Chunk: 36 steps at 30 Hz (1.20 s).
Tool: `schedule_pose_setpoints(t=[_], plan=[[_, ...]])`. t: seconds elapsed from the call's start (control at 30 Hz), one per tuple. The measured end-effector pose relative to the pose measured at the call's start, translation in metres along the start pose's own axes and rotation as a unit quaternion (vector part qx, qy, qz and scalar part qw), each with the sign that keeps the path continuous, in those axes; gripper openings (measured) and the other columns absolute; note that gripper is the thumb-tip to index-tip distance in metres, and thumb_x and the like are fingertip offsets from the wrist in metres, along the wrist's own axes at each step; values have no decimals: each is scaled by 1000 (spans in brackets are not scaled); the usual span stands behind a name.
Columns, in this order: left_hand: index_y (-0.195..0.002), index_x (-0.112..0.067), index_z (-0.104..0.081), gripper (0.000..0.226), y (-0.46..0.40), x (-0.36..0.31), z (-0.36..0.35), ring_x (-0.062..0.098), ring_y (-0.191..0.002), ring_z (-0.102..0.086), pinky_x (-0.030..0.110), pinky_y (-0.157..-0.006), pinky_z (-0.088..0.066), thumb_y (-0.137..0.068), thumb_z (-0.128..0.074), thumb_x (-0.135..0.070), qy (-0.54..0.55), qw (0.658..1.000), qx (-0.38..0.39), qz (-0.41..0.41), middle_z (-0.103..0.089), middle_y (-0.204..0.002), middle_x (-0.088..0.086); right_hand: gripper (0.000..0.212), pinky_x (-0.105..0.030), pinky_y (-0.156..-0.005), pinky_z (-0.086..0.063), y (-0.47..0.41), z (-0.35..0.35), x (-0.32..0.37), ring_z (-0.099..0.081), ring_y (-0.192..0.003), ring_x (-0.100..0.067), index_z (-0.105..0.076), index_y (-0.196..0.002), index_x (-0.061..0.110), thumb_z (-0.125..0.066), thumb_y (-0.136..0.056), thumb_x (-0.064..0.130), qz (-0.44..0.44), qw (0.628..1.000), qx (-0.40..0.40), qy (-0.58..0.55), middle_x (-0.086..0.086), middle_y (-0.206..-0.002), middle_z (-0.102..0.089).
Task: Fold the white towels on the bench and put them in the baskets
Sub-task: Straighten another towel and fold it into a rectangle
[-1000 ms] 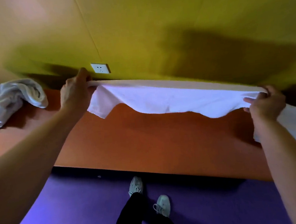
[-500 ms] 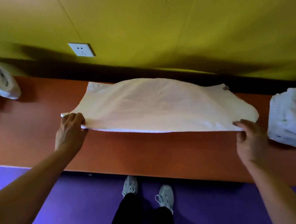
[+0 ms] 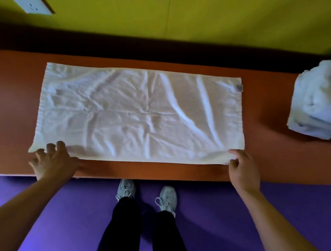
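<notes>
Both hands sit at the near corners of a white towel (image 3: 140, 115) spread flat on an orange-brown counter (image 3: 6, 109). At about eight o'clock, the left hand (image 3: 52, 164) rests with fingers spread and mostly straight, fingertips touching the towel's near left corner. At about four o'clock, the right hand (image 3: 242, 169) pinches the near right corner between thumb and fingers.

One layer of towel lies open in the middle of the view, its long side running from nine to three o'clock. It is wrinkled, and a small tag (image 3: 239, 87) shows at its far right corner.

At three o'clock, well apart from it on the same counter, sits a pile of white towels (image 3: 319, 102); it looks stacked, though blur hides how neatly.

Judging by this, the open towel is laid out but not yet folded, so every fold remains, and so does carrying it away. No baskets are in view.

Beyond the counter, from ten to two o'clock, rises a yellow-green wall (image 3: 212, 20) with a wall socket (image 3: 33, 6) at eleven o'clock. At six o'clock are the person's pale shoes (image 3: 166, 197) on a purple floor (image 3: 216, 219).
</notes>
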<state>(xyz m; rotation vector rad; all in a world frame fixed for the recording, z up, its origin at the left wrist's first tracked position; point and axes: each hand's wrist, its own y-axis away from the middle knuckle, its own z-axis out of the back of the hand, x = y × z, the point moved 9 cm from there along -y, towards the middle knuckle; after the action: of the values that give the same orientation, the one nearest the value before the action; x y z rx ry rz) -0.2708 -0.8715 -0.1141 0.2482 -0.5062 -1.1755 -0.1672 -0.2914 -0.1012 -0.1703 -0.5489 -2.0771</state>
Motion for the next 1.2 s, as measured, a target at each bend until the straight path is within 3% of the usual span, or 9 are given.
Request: schedule_pose_setpoints(t=[0.13,0.3,0.47,0.63,0.73,0.9,1.03,1.1,1.2], plan=[[-113,-8,-61,43,47,-116,18,44,-103,-54,54,-87,-44,-74,-75,-17,60,975,-65,-203,-62,-111,19,37,-30,-78,-43,-50,33,-2,-64,-105,-27,-59,-132,20,-52,-97,13,-78,993,3,-87,-9,-127,-64],[-115,-14,-64,46,158,-302,15,35,-93,-63,45,-80,-54,-71,-76,-14,142,874,-35,-463,-67,-104,9,32,-28,-83,-43,-124,55,3,-62,-115,-26,-60,-132,15,-55,-101,18,-118,981,10,-151,-6,-131,-63],[-136,-21,-47,67,241,-419,-8,30,-99,-57,41,-79,-54,-75,-74,-16,107,792,-29,-600,-56,-125,9,31,-22,-81,-42,-178,49,8,-57,-108,-13,-61,-129,13,-62,-98,19,-90,974,9,-208,-4,-128,-63],[-136,-25,-39,98,243,-456,-35,25,-87,-53,36,-65,-50,-53,-92,-21,45,824,-8,-565,-45,-118,8,52,-21,-80,-44,-211,32,11,-61,-118,-21,-56,-137,16,-72,-92,36,-121,971,15,-205,-4,-135,-60],[-115,-20,-49,85,235,-454,-25,17,-62,-53,27,-45,-44,-43,-91,-6,80,840,-3,-537,-52,-90,2,57,-25,-75,-42,-219,22,14,-61,-122,-28,-57,-136,10,-77,-89,36,-147,977,10,-155,-8,-138,-61],[-131,-13,-34,54,222,-424,-3,34,-67,-61,41,-56,-50,-85,-51,12,209,858,50,-467,-52,-104,11,28,-29,-68,-39,-232,9,17,-63,-86,-26,-72,-110,6,-73,-90,25,-144,981,58,-120,-17,-112,-72],[-111,-14,-36,10,216,-384,13,30,-68,-58,38,-59,-43,-104,-43,-16,362,864,100,-335,-59,-88,7,23,-33,-75,-39,-225,15,40,-62,-94,-27,-67,-109,13,-67,-93,30,-87,983,37,-156,-8,-102,-64],[-100,-20,-33,20,218,-364,23,22,-58,-46,33,-55,-34,-106,-39,-37,420,850,108,-300,-49,-70,-3,24,-30,-75,-37,-214,28,61,-59,-90,-24,-68,-108,11,-63,-97,33,-49,977,9,-206,-6,-98,-64],[-97,-19,-37,16,220,-330,38,17,-51,-41,33,-51,-34,-100,-44,-33,487,830,92,-257,-43,-61,-6,26,-23,-71,-41,-198,53,98,-63,-87,-19,-70,-112,9,-64,-96,28,-32,959,-30,-280,-5,-99,-67]])
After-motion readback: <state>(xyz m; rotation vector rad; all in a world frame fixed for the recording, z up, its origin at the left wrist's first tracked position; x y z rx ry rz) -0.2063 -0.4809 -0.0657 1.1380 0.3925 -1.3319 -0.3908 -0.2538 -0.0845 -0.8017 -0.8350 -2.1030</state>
